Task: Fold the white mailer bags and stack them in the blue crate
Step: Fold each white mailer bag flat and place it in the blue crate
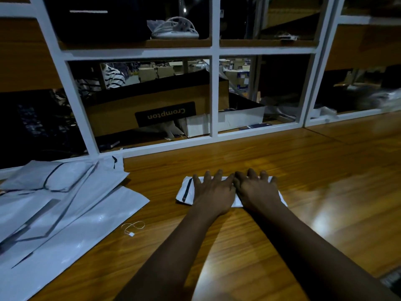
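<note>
— What was hard to see from where you stood?

— Most of the folded white plastic mailer bag [184, 190], because my own hands covered its middle and right part. Only its left end, a sliver between my wrists and a right corner showed. The pile of flat white plastic mailer bags [65, 213] at the near left ran off the edge of the view. The white-framed shelf unit [214, 94] on the far side was dark. Apart from a long brown cardboard box [121, 114] lying in its lower middle bay, I could make out little in there.

— And your hands?

— Both lay palm down on the bag, side by side, touching along their inner edges. My left hand [211, 192] and my right hand [257, 190] had their fingers straight and a little spread, pointing far. They pressed flat and clutched nothing. My forearms reached in from the near edge.

— How did the bag look?

— It was a small, flat, creased packet with a dark stripe across its left end. It lay on the brown wooden table [314, 181] near the middle, apart from the pile. A thin white string [133, 227] with a small tag lay on the wood near the pile's edge.
</note>
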The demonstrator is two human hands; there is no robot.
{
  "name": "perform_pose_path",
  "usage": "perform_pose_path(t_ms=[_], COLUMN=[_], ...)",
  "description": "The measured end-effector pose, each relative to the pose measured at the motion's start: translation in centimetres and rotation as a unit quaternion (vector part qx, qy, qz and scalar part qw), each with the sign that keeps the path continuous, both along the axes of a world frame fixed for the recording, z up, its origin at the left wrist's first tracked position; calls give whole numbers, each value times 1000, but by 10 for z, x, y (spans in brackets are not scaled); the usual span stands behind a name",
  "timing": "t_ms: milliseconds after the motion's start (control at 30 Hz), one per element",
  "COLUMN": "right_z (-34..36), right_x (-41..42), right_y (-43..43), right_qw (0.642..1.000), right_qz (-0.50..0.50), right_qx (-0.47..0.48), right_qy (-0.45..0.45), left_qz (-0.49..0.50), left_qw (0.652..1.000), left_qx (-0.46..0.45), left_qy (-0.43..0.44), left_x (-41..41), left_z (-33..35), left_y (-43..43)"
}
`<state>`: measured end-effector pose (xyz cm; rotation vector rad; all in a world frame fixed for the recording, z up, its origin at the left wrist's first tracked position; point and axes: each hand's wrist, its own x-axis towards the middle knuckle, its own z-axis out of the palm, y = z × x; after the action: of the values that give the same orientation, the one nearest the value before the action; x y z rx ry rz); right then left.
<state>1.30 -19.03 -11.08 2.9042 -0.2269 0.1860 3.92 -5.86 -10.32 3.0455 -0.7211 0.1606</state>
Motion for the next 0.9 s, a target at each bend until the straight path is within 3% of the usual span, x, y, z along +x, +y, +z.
perform_pose_path(t_ms=[200, 367, 533, 900], right_z=[-3, -1, -4, 1], right_x=[-9, -8, -12, -35], right_y=[-4, -4, -10, -16], right_qw=[994, 997, 997, 995], right_qz=[56, 54, 42, 46], right_qx=[-17, 41, 63, 89], right_qy=[-93, -29, -29, 27], left_qz=[0, -9, -59, -20], left_qw=[1000, 999, 995, 993], left_qx=[3, -18, -64, -67], left_qy=[19, 33, 57, 93], left_x=[-1, -3, -11, -13], left_z=[6, 8, 5, 8], left_y=[2, 3, 21, 25])
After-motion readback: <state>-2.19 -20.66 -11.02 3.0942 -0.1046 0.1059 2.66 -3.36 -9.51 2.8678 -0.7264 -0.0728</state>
